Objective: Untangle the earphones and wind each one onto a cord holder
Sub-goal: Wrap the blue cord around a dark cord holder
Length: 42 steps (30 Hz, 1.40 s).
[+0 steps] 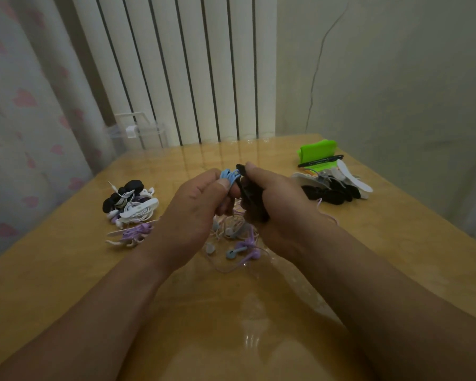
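My left hand pinches a bundle of blue earphone cord above the table's middle. My right hand grips a black cord holder that the blue cord is wrapped against. Beneath the hands lies a tangle of pink, blue and purple earphones, partly hidden by my wrists. At the left sits a pile of wound earphones on black and white holders, with a purple wound one in front of it. Spare black and white holders lie at the right.
A green pouch with a black pen resting on it stands at the back right of the wooden table. A clear plastic box stands behind the table's far left corner, beside a curtain and a radiator.
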{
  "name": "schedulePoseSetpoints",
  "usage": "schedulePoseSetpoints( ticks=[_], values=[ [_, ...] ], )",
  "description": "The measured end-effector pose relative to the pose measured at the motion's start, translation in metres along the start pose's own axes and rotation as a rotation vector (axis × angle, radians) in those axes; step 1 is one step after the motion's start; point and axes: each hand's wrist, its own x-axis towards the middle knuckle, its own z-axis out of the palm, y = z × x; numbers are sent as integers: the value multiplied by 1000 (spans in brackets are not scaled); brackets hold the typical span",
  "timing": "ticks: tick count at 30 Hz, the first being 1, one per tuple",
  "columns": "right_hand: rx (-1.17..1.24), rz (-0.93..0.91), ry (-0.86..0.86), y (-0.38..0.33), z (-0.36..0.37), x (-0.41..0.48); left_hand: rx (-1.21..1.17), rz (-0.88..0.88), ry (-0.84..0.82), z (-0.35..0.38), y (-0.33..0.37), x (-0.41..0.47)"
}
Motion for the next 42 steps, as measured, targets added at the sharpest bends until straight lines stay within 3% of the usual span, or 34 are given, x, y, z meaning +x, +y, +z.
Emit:
schedulePoseSetpoints(
  ticks=[3,10,12,17,19,28,31,36,42],
  values=[
    [-40,-24,-10,1,-3,5,108,57,58,8,-1,0],
    [-568,-209,-115,-14,-21,6,271,135,-1,5,-4,-1],
    [-595,-237,-96,-13,-21,6,269,153,15,5,-4,-1],
    [73,-101,-57,-2,-3,8,242,171,82,15,-2,0],
    [226,-41,-56,-1,1,8,204,169,73,19,-4,0],
    [357,184,49,0,3,6,315,-23,24,33,-5,-2],
    [317,84,-8,-2,-1,3,190,8,56,29,-3,-2],
    [180,-126,-123,-2,3,6,-288,-128,118,18,-6,0],
    [-359,-315,-373,-2,-14,10,-557,-275,164,5,-1,2]
  ],
)
